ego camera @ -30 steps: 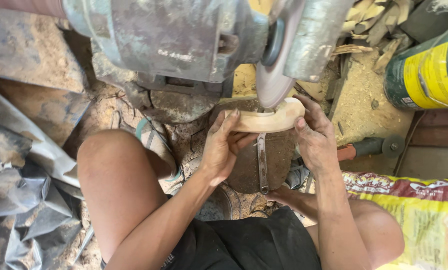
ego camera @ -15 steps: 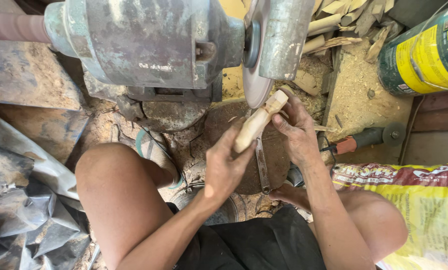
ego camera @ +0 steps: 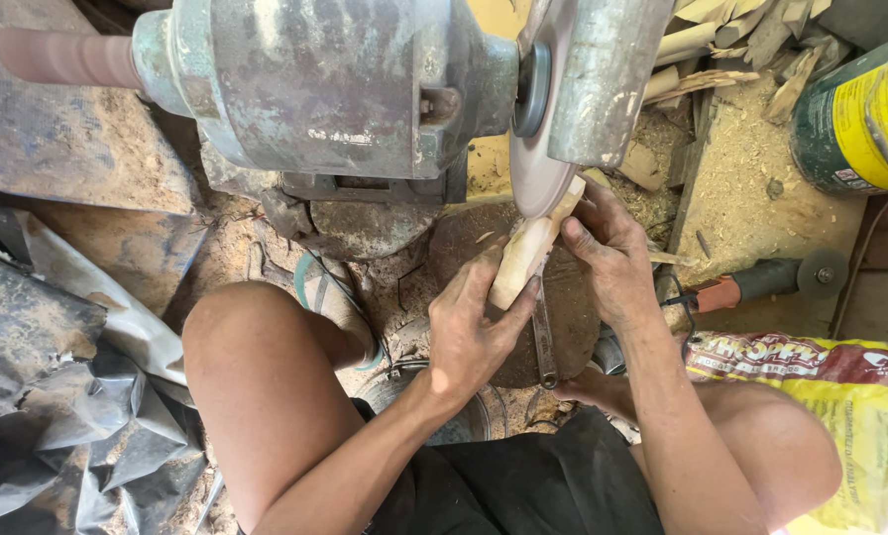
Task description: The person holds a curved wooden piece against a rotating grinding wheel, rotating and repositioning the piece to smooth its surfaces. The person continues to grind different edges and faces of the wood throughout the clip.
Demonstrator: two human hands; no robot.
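**Wooden piece up against the sanding disc**

Both my hands are on the pale wooden piece [ego camera: 525, 253] right now, and its top end sits against the lower edge of the sanding disc [ego camera: 541, 168]. My left hand [ego camera: 474, 322] is wrapped around the lower end of the wood, fingers curled under it, thumb along the side. My right hand [ego camera: 612, 258] is closed on the upper end from the 3 o'clock side, fingertips pressing just below the disc. The wood runs tilted, from 7 o'clock up to 1 o'clock.

Above my hands at 12 o'clock looms the bench grinder motor [ego camera: 335, 89], grey-green and worn, with its metal guard [ego camera: 603, 79] hooding the disc. At 10 o'clock a dusty pink spindle [ego camera: 67, 57] sticks out of the motor's far end.

Beneath the wood, a flat metal file [ego camera: 543, 332] lies on a round dark block [ego camera: 573, 307]. At 3 o'clock an angle grinder with an orange grip [ego camera: 761, 282] lies in sawdust. At 1 o'clock is a yellow-and-green can [ego camera: 860, 119]; at 5 o'clock a yellow printed sack [ego camera: 860, 416]. My left foot wears a sandal [ego camera: 330, 297] at 9 o'clock from my hands.
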